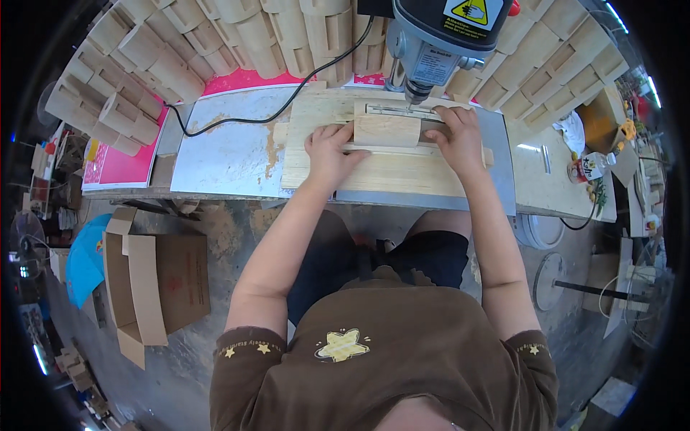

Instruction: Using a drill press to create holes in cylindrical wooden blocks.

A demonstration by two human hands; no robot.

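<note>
A pale wooden block (387, 132) with a rounded face lies in a wooden jig (402, 164) on the bench. A narrow slotted metal strip (402, 111) runs along its far side, under the chuck of a bench drill press (434, 61). My left hand (330, 152) is closed against the block's left end, thumb stretched along the near side. At the right end, my right hand (460, 138) grips with fingers by the strip's end and thumb near the block. The drill tip is just above the strip; whether it touches is too small to tell.
Stacked grooved wooden pieces (280, 36) line the bench's back, with more (553, 57) at right. A black cable (269, 118) crosses a white board (230, 151). A bottle (591, 167) stands far right. An open cardboard box (158, 287) sits on the floor at left.
</note>
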